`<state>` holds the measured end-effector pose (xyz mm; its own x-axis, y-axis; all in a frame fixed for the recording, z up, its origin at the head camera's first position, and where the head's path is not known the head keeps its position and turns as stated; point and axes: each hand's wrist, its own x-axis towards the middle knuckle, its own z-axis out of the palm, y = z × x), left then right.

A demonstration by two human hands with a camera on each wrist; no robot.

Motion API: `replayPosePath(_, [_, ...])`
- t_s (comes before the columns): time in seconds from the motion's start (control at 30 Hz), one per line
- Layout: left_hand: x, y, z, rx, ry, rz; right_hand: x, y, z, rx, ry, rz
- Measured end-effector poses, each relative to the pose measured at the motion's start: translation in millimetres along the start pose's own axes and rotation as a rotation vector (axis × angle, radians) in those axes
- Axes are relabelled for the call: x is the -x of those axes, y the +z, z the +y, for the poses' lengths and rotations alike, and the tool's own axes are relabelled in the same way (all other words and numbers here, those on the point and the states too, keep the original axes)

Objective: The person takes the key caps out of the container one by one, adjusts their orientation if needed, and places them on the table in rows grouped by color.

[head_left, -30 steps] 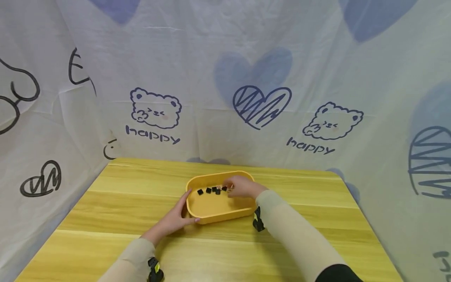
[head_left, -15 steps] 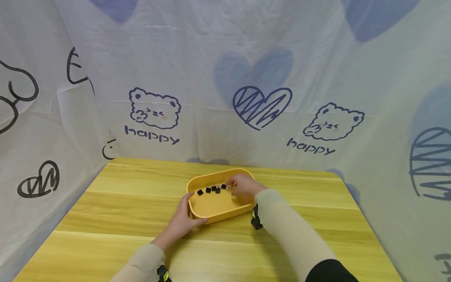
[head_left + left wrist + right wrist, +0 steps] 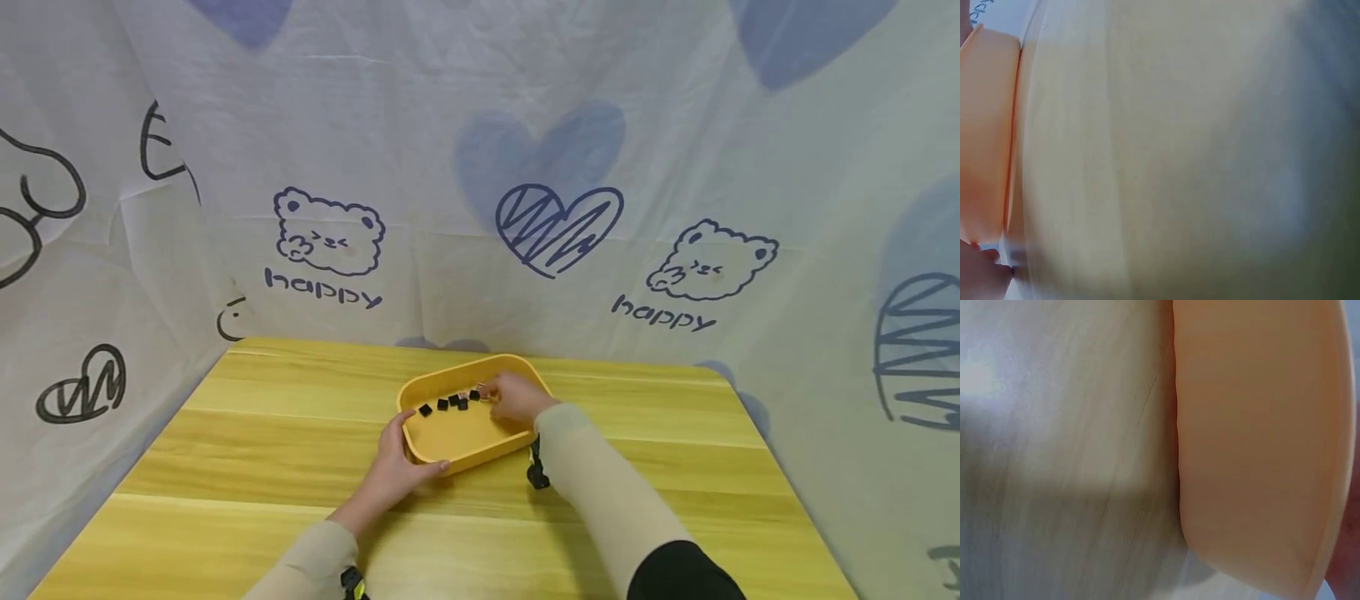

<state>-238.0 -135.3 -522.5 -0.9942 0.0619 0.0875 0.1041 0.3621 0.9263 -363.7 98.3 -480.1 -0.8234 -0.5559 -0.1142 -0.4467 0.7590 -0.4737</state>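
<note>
head view has the best look: yellow tray on the wooden counter, closer to the far edge than the near one, roughly midway between the left and right edges, its right end angled a bit toward the far edge. seems like the step in hand is fiddling with a row of little black square pieces plus a couple of pale pieces on the tray floor. to do it well i'd brace the tray with the left hand so it can't slide, come straight down with the right hand, and handle one piece at a time so the neighbours don't get bumped.

as for fingers: the left ones grip the tray at its near-left corner, thumb on the near rim, the others round the left end. the right ones are bent down inside at the row's right end. nearest black piece is just beside them, leftmost one well apart. can't tell if they're pinching a pale piece, too small and partly covered. wrist cams mostly show the tray's outer wall, so no help.
</note>
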Motion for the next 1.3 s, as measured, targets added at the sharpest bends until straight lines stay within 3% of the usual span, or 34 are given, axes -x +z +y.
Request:
replayPosePath(0.17, [-8.4,-7.6,-2.0,0.067,0.017,-0.045,-1.2,0.9,-1.9,0.021,-0.02,-0.009])
replayPosePath(0.37, [-17.9,-20.4,-12.4,0.111,0.033,-0.213,-3.9,3.3,1.2,0.028,-0.049,0.004])
replayPosePath(0.47, [-18.5,-23.8,-13.1,0.141,-0.007,-0.268,-4.4,4.4,5.2,0.029,-0.059,0.022])
replayPosePath(0.67, [-19.4,-24.5,-13.5,0.13,-0.039,-0.28,0.8,-1.3,4.1,-0.023,-0.03,0.032])
replayPosePath(0.9, [-20.9,-23.8,-10.8,0.117,-0.053,-0.288,12.7,-17.1,-6.0,-0.089,0.052,-0.05])
replayPosePath(1.1, [-21.7,-22.1,-12.1,0.113,-0.038,-0.281,23.0,-32.0,-9.3,-0.016,-0.044,-0.059])
replayPosePath(1.3, [-19.4,-21.6,-12.8,0.106,-0.035,-0.28,49.1,-40.6,-12.0,0.013,-0.107,-0.032])
